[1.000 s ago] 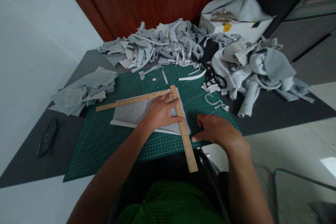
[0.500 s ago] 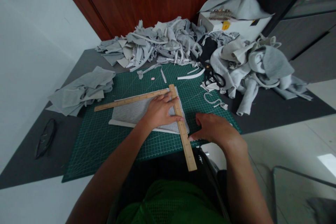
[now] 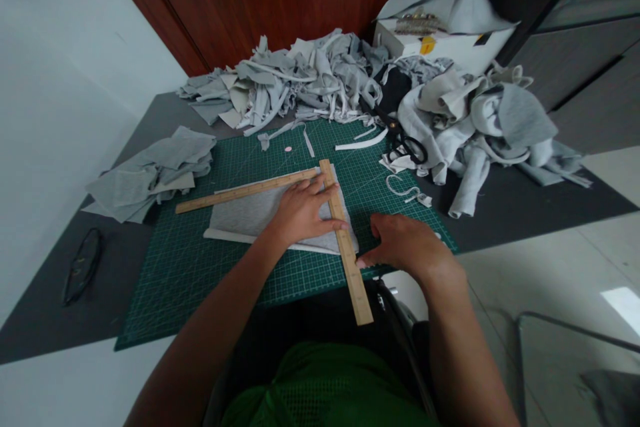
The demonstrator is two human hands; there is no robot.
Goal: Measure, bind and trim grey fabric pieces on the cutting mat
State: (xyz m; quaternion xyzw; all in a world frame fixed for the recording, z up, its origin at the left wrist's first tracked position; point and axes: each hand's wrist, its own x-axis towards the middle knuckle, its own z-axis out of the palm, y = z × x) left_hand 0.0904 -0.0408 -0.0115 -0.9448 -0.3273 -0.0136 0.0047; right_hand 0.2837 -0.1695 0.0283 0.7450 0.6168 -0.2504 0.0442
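A folded piece of grey fabric lies on the green cutting mat. One wooden ruler runs along its top edge, and a second wooden ruler crosses its right side and sticks out past the mat's front edge. My left hand rests spread over the fabric, its fingertips and thumb on the second ruler. Beside that ruler's right edge, my right hand is curled, its thumb tip at the ruler and fingers bent; whatever they may hold is hidden.
Heaped grey scraps lie along the back. Black scissors sit beside rolled cloth at the right. A cloth pile and black glasses-like object are at the left. A white box stands behind.
The whole view has shifted slightly. Both hands and the two rulers keep nearly the same positions on the fabric.
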